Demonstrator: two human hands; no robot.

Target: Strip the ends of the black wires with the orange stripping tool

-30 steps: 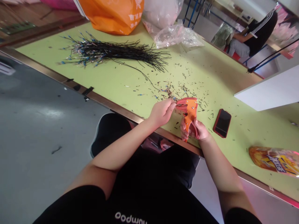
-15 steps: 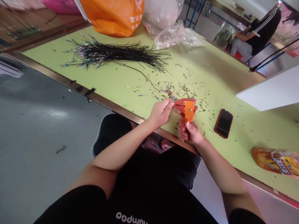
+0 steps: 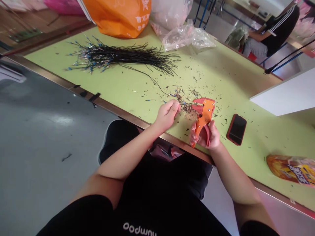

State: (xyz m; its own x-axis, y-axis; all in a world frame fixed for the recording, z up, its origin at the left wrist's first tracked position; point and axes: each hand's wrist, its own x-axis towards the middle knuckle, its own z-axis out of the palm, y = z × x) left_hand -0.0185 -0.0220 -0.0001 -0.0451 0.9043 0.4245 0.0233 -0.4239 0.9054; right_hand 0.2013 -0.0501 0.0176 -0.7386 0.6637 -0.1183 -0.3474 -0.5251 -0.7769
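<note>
My left hand (image 3: 168, 113) is closed in a pinch, thumb on top. A thin black wire (image 3: 155, 80) runs from the bundle to this hand; the pinched end is hidden by the fingers. In my right hand (image 3: 206, 134) is an orange and red wire stripper (image 3: 206, 113), its handles spread and its jaws apart, pointing left. A small gap separates the jaws from my left fingertips. Beyond them lies a pile of clippings (image 3: 187, 107), dark with some blue bits. The bundle of black wires (image 3: 128, 55), with blue tips at its left end, rests farther back.
An orange bag (image 3: 120, 16) and a clear plastic bag (image 3: 188, 36) stand at the back of the green table (image 3: 98, 87). To the right are a phone (image 3: 236, 129), a drink bottle (image 3: 290, 168) and a white panel (image 3: 285, 93). Another person (image 3: 278, 32) sits beyond.
The wire stripper has moved right, away from my left fingers, and its handles have spread. My left hand has shifted slightly left and up.
</note>
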